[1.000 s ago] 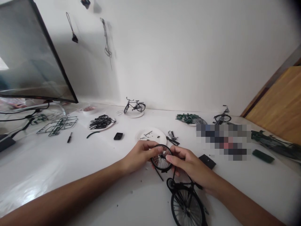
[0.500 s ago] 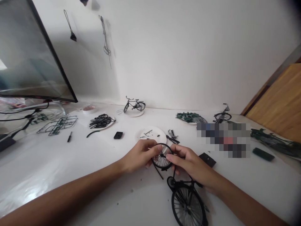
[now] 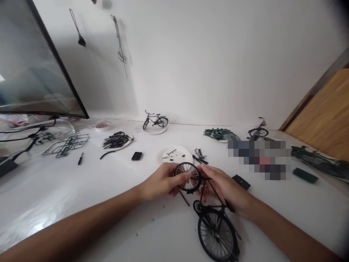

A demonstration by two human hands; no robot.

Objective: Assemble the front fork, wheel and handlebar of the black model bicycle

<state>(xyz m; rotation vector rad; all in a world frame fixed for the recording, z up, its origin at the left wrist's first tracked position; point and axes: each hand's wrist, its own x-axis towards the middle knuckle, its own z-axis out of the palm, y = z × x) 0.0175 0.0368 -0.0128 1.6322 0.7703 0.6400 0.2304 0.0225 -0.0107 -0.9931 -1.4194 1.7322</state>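
Plain white wall (image 3: 191, 65) rises beyond the fingers, and a glossy white tabletop (image 3: 114, 225) spreads beneath them. Far to their left stands a large black-framed screen (image 3: 40, 69); well to their right slants a brown wood-grained panel (image 3: 324, 112).

The left hand (image 3: 163, 182) grips a small black-tyred wheel with pale spokes (image 3: 188, 168), its thumb laid across the spokes and its other fingers behind the rim. The right hand (image 3: 226, 187) has its thumb by the right edge of that wheel and its fingers partly curled behind a thin black model bicycle frame (image 3: 215, 190); I cannot tell how tightly they are closed. Below the right fingers, nearest the viewer, is a black-tyred rear wheel with a pale hub (image 3: 217, 235), at the other end of the frame.

A thin straight black rod (image 3: 184, 198) lies just below the left fingertips. Just beyond the fingers, a round white paper plate (image 3: 187, 151) bears small grey and black pieces (image 3: 183, 156). Beyond the left fingers and to their left lie a square black plastic piece (image 3: 136, 156), a curved black strip (image 3: 107, 154) and, farther out, a small black screwdriver (image 3: 80, 158).

Farthest beyond the fingers, near the wall, stands a black model bicycle with silvery handlebars (image 3: 155, 121). To the right of the right fingers are a flat black rectangular piece (image 3: 241, 182) by the wrist and, well apart, a dark green oblong block (image 3: 305, 175)
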